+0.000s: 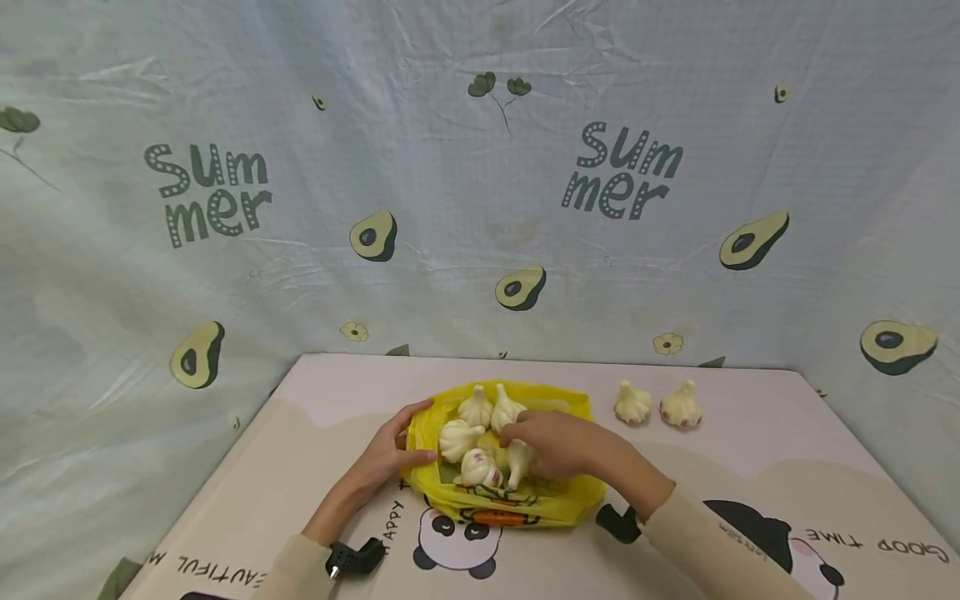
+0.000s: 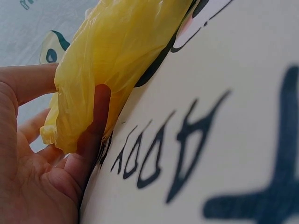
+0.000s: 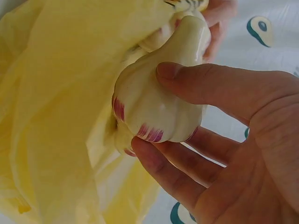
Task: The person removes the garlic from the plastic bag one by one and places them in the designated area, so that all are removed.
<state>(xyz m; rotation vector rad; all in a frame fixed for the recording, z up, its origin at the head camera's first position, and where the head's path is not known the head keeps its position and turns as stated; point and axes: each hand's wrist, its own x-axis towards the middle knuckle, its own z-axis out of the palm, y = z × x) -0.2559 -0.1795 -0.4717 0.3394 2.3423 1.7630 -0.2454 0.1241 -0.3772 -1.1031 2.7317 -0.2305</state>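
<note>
A yellow plastic bag (image 1: 570, 511) lies on the table with its mouth spread open, several white garlic bulbs (image 1: 458, 440) inside. At the bag's left end my left hand (image 1: 392, 446) grips the plastic, thumb on the near side and fingers around the outer edge. My right hand (image 1: 558, 446) reaches into the mouth from the right. In the right wrist view its thumb and fingertips pinch a garlic bulb (image 3: 156, 98) with purple streaks at its base. The left wrist view shows the bag's yellow end (image 2: 79, 112) between thumb and fingers.
Two more garlic bulbs, one (image 1: 633, 403) beside the other (image 1: 681, 406), stand on the table to the right of the bag. The table cover (image 1: 300, 467) carries panda drawings and lettering. A printed sheet (image 1: 450, 167) hangs behind the table.
</note>
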